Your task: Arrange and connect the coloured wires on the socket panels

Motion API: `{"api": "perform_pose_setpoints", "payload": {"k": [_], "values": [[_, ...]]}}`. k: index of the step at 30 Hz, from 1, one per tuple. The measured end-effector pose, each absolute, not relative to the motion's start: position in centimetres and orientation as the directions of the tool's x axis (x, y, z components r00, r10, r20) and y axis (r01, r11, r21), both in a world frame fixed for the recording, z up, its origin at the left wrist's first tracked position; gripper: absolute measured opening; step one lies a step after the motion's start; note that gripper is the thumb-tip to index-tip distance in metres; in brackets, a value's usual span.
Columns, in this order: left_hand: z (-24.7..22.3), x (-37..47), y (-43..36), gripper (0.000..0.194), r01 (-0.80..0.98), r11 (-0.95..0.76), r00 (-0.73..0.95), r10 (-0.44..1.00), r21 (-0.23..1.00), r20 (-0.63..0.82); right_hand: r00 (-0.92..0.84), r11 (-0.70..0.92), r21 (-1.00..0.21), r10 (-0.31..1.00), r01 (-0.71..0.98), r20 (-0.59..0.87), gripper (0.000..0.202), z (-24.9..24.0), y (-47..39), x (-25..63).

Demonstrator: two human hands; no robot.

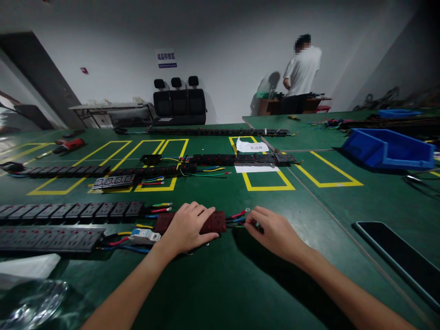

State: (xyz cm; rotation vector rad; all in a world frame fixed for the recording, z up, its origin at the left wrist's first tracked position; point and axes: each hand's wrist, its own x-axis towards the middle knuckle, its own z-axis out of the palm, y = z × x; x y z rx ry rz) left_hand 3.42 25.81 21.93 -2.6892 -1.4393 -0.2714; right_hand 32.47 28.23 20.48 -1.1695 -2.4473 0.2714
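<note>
Dark-red rectangular socket strip (217, 222) in my left grip (185, 225) could skid if my narrow right grip (273, 230), contents unclear, tugs coloured wires (238, 214).

Wall sign (166, 58) reading "成品存放区", paper (252, 145) with unclear writing

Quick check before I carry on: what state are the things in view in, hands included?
Left hand: laid over the dark red socket strip
Right hand: fingers curled at the wire ends, grip unclear
Dark red socket strip: flat, sockets up, partly covered
Breaker: wires beside it, switch position unreadable
Phone: flat, screen dark
Blue bin: upright, open-topped
Red power tool: lying down
</note>
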Motion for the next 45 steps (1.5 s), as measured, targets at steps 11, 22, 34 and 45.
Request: {"api": "perform_pose_setpoints", "payload": {"k": [11, 22, 34, 45], "values": [[22.6, 3.7, 25.5, 0.066, 0.831, -0.555, 0.55, 0.809, -0.039, 0.206, -0.459, 0.514, -0.446, 0.857, 0.733, 0.234, 0.032, 19.9, 29.7, 33.5], [22.6, 3.6, 25.5, 0.067, 0.794, -0.597, 0.595, 0.728, -0.114, 0.341, -0.332, 0.422, -0.473, 0.905, 0.773, 0.265, 0.035, 20.9, 29.9, 34.1], [22.6, 3.4, 25.9, 0.067, 0.828, -0.554, 0.553, 0.783, -0.086, 0.284, -0.342, 0.495, -0.594, 0.869, 0.635, 0.358, 0.021, 19.9, 29.3, 33.2], [22.2, 3.4, 25.9, 0.068, 0.839, -0.54, 0.539, 0.807, -0.069, 0.243, -0.541, 0.725, -0.311, 0.675, 0.615, 0.502, 0.015, 19.0, 28.6, 32.9]]}}
